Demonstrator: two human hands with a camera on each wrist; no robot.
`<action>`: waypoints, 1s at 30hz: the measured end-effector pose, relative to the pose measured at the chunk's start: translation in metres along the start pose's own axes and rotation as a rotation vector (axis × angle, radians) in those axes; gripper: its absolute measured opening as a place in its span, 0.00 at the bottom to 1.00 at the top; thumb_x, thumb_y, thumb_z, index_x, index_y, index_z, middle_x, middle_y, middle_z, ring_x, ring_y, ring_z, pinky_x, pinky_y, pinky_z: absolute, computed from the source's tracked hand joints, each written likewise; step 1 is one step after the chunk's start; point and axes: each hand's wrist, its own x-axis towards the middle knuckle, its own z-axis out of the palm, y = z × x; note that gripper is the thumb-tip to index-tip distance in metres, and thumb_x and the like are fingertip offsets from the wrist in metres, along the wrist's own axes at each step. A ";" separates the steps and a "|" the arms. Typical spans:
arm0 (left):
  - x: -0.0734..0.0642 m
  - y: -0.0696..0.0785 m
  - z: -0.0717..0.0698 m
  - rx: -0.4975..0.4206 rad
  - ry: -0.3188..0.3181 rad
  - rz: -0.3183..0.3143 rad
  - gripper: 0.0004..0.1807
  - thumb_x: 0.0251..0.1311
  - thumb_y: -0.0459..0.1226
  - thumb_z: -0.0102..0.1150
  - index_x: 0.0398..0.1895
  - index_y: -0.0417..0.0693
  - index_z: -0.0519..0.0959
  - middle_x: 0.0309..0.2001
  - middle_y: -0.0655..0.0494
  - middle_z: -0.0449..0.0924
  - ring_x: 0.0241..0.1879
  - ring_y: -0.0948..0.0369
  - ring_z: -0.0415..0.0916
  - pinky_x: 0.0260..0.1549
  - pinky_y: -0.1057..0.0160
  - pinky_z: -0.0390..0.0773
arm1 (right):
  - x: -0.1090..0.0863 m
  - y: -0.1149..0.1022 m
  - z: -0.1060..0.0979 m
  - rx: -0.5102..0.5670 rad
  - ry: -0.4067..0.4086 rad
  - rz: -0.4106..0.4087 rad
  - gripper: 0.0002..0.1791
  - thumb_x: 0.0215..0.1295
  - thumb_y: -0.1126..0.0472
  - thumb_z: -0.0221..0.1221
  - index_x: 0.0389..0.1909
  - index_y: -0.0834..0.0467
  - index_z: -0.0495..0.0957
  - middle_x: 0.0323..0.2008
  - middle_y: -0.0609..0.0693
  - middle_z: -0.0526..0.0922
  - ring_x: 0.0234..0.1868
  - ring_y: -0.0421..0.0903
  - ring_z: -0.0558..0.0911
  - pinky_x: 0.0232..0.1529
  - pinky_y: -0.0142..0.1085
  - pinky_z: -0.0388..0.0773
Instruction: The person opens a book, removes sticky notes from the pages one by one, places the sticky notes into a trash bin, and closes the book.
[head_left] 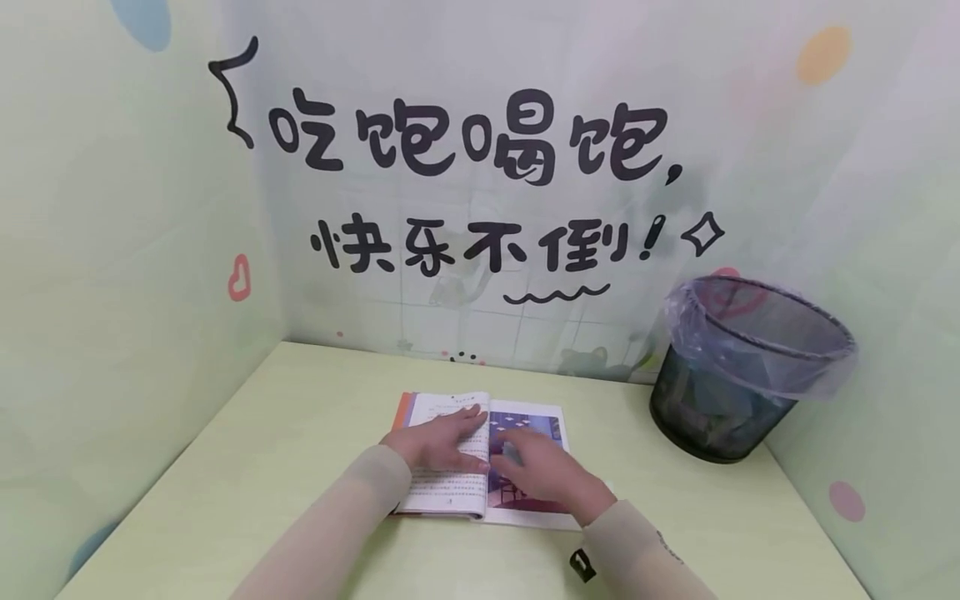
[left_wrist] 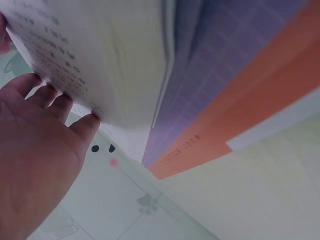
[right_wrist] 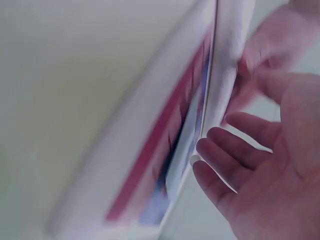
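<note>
An open book point(head_left: 450, 502) lies on the table, its left page printed with text and its right page filled by a blue and purple picture point(head_left: 517, 498). My left hand point(head_left: 438, 442) rests on the text page with fingers extended toward the spine. In the left wrist view, the fingertips point(left_wrist: 90, 122) touch the printed page, and orange and purple leaves point(left_wrist: 200, 142) show beneath the page stack. My right hand point(head_left: 543, 471) is over the picture page, fingers pointing to the spine. The right wrist view shows its fingers point(right_wrist: 225, 155) loosely bent, with nothing between them.
A dark mesh waste bin point(head_left: 697, 417) with a clear plastic liner stands at the table's right rear. A small black mark point(head_left: 582, 565) lies near my right sleeve. Printed walls point(head_left: 480, 325) with black lettering enclose the pale table point(head_left: 262, 442) at the back and sides.
</note>
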 end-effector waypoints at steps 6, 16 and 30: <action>-0.001 0.003 0.001 -0.020 0.010 -0.049 0.53 0.69 0.61 0.70 0.90 0.58 0.57 0.92 0.57 0.46 0.90 0.45 0.47 0.87 0.38 0.52 | 0.002 0.024 -0.027 -0.011 0.144 0.161 0.18 0.80 0.57 0.61 0.63 0.61 0.84 0.54 0.56 0.87 0.55 0.53 0.87 0.62 0.55 0.87; 0.000 0.004 0.003 -0.015 0.009 -0.051 0.53 0.69 0.61 0.70 0.90 0.57 0.57 0.92 0.56 0.46 0.90 0.45 0.47 0.87 0.39 0.52 | 0.002 0.051 -0.033 -0.017 0.114 0.283 0.14 0.79 0.55 0.63 0.54 0.61 0.85 0.43 0.52 0.83 0.42 0.47 0.80 0.51 0.48 0.87; 0.000 0.000 0.007 -0.024 0.018 -0.066 0.53 0.68 0.63 0.69 0.90 0.61 0.56 0.92 0.59 0.45 0.90 0.45 0.45 0.87 0.37 0.51 | 0.006 0.053 -0.018 -0.059 0.133 0.229 0.07 0.74 0.56 0.70 0.41 0.56 0.86 0.35 0.47 0.84 0.36 0.44 0.79 0.46 0.43 0.86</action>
